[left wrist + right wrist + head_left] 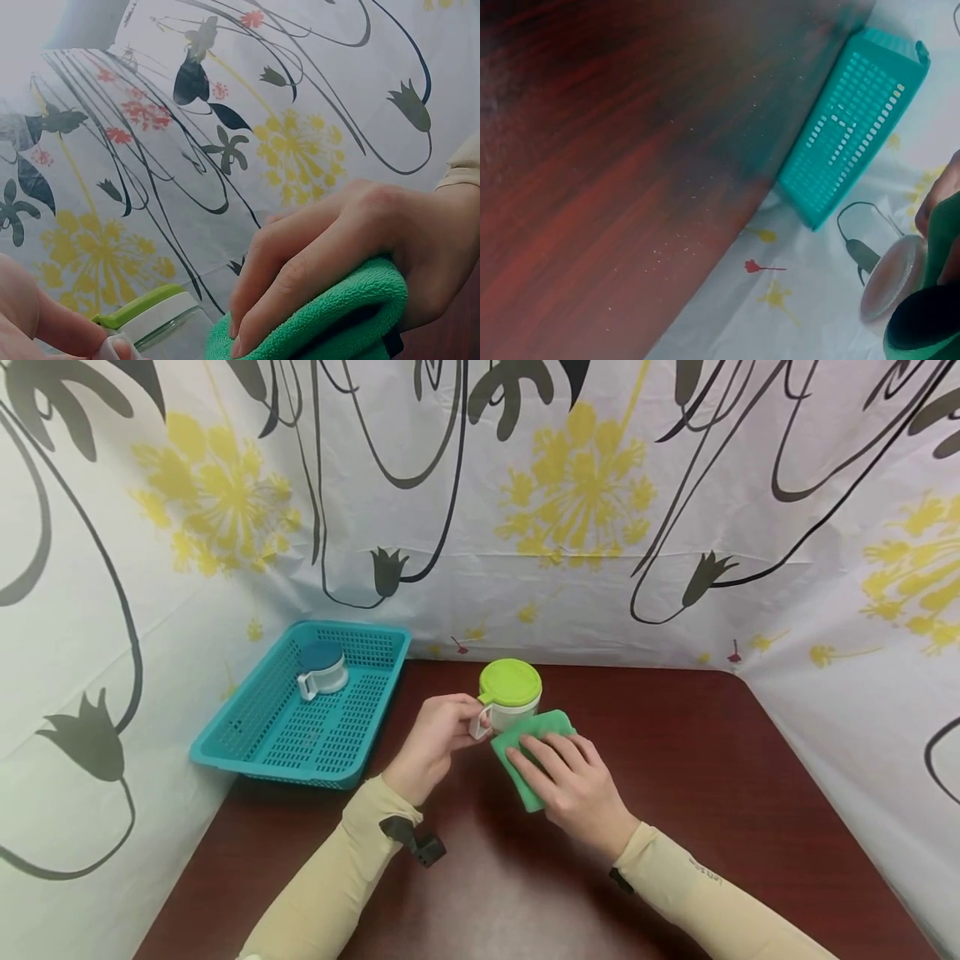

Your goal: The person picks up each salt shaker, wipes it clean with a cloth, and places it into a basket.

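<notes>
A clear jar with a lime-green lid and a white handle is held up off the table. My left hand grips its handle. A folded green cloth is in my right hand, whose fingers lie bent over it, against the near side of the jar. In the left wrist view the cloth shows thick and fuzzy beside the jar's lid. The right wrist view shows the underside of the jar near the cloth.
At the left of the dark red table stands a turquoise perforated basket. Inside it is a similar jar with a blue lid and white handle. A white patterned sheet hangs behind and along both sides.
</notes>
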`<state>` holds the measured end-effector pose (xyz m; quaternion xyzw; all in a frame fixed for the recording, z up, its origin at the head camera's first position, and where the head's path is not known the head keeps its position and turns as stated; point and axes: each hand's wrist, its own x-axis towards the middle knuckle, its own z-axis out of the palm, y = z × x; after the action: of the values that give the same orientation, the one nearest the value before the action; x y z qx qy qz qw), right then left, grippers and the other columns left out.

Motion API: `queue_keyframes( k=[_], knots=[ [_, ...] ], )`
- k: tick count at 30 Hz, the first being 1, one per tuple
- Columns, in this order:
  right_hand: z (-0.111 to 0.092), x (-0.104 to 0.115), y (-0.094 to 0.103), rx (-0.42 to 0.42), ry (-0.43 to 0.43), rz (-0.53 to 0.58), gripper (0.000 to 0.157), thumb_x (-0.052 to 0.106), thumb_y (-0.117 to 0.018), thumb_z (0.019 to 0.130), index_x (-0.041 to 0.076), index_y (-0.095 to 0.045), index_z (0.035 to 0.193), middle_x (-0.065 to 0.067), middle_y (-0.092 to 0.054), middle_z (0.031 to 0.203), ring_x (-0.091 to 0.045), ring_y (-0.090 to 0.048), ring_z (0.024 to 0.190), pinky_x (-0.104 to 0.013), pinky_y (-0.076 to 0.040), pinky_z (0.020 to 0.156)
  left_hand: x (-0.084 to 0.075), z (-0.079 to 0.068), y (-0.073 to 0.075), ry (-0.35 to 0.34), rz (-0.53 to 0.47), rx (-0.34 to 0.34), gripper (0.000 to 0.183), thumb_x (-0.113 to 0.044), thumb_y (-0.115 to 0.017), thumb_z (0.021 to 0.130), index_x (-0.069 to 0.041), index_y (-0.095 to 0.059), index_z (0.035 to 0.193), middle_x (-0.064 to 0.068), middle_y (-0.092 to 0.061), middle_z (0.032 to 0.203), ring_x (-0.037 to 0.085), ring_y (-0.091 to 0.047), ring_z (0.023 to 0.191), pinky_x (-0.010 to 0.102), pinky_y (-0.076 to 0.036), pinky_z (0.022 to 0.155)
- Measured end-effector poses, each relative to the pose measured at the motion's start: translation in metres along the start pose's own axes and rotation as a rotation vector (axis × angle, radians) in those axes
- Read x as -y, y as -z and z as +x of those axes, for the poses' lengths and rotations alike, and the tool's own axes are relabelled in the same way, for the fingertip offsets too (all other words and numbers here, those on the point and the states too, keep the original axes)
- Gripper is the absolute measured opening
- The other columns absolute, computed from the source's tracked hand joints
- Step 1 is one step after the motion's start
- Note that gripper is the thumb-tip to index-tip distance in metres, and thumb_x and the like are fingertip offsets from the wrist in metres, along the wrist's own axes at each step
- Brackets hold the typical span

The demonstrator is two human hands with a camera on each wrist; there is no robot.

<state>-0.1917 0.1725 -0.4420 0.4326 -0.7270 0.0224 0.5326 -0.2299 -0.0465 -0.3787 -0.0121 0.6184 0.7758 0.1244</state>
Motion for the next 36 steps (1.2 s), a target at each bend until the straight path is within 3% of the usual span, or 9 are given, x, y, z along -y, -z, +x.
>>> queue_keyframes(
  k=[7,14,20,24,29,36],
  knots=[
    [-0.004,0.000,-0.002,0.060,-0.046,0.072,0.049,0.000,-0.054,0.080,0.008,-0.071,0.125,-0.017,-0.066,0.126,-0.041,-0.063,0.116,-0.062,-0.049,0.092,0.001,0.001,0.001,0.002,0.023,-0.001,0.015,-0.007,-0.061,0.092,0.005,-0.069,0.092,0.009,-0.066,0.076,0.023,-0.067,0.076,0.041,-0.057,0.081],
    [-0.008,-0.001,-0.005,0.077,-0.055,0.075,0.045,0.000,-0.051,0.086,0.009,-0.071,0.125,-0.016,-0.065,0.128,-0.041,-0.061,0.118,-0.062,-0.047,0.094,0.004,0.004,0.003,-0.012,0.041,-0.014,0.014,-0.004,-0.059,0.092,0.004,-0.068,0.086,0.010,-0.066,0.074,0.026,-0.067,0.075,0.046,-0.056,0.084],
    [-0.004,-0.003,-0.003,0.035,-0.070,0.082,0.043,0.001,-0.050,0.088,0.010,-0.072,0.124,-0.015,-0.066,0.128,-0.041,-0.063,0.116,-0.062,-0.049,0.092,0.007,0.005,0.005,-0.035,0.042,-0.030,0.013,-0.004,-0.059,0.090,0.005,-0.069,0.087,0.010,-0.065,0.074,0.025,-0.066,0.073,0.048,-0.056,0.085],
    [0.003,-0.007,0.004,-0.046,-0.088,0.071,0.035,0.004,-0.055,0.091,0.009,-0.073,0.121,-0.015,-0.067,0.126,-0.041,-0.065,0.112,-0.062,-0.050,0.089,0.009,0.007,0.006,-0.042,0.038,-0.031,0.012,-0.002,-0.059,0.089,0.006,-0.068,0.085,0.011,-0.065,0.073,0.022,-0.067,0.069,0.047,-0.057,0.083],
    [0.020,-0.015,0.011,-0.149,-0.133,0.052,0.030,0.008,-0.064,0.092,0.009,-0.074,0.120,-0.015,-0.069,0.123,-0.041,-0.066,0.111,-0.063,-0.051,0.087,0.011,0.007,0.006,-0.027,0.039,-0.024,0.012,-0.002,-0.060,0.089,0.006,-0.068,0.086,0.011,-0.065,0.073,0.028,-0.068,0.074,0.052,-0.055,0.086],
    [0.032,-0.017,0.005,-0.132,-0.103,0.042,0.030,0.007,-0.065,0.091,0.010,-0.074,0.120,-0.014,-0.068,0.124,-0.039,-0.066,0.110,-0.061,-0.052,0.087,0.015,0.003,0.005,-0.017,0.081,0.003,0.015,-0.005,-0.059,0.091,0.006,-0.071,0.092,0.012,-0.067,0.079,0.033,-0.067,0.081,0.047,-0.057,0.083]
  ],
)
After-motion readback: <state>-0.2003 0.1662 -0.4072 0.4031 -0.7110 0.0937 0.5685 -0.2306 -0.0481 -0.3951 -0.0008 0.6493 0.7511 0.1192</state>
